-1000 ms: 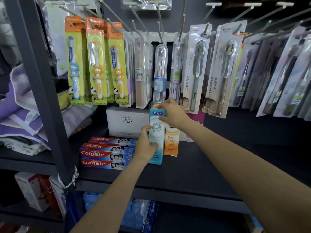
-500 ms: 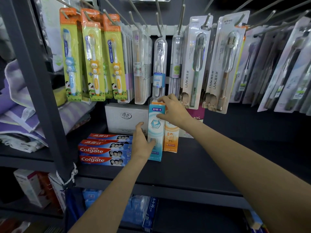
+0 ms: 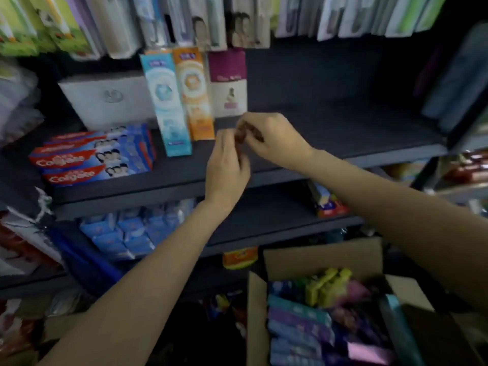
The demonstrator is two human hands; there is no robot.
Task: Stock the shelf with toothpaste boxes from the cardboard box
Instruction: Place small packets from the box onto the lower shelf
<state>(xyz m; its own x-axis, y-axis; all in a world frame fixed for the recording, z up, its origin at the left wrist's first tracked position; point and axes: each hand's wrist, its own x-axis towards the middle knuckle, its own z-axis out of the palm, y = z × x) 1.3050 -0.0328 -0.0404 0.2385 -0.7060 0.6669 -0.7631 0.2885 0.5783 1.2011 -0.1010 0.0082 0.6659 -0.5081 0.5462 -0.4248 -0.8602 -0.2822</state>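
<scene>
A tall light-blue toothpaste box (image 3: 169, 101) stands upright on the dark shelf (image 3: 330, 128), with an orange box (image 3: 194, 93) right beside it. Flat red Colgate boxes (image 3: 92, 157) are stacked to the left. My left hand (image 3: 227, 159) and my right hand (image 3: 272, 138) hover close together in front of the shelf, to the right of the blue box and apart from it. Their fingers are loosely curled and hold nothing I can make out. The open cardboard box (image 3: 317, 257) sits at lower right, with several toothpaste boxes (image 3: 298, 326) inside.
A purple-and-white box (image 3: 228, 83) and a white carton (image 3: 105, 99) stand at the back of the shelf. Toothbrush packs (image 3: 211, 19) hang above. Blue packets (image 3: 126, 233) fill the shelf below. The whole view is motion-blurred.
Both hands have let go of the upright blue box and drawn back to the right. The view has tipped downward, bringing the cardboard box into sight.
</scene>
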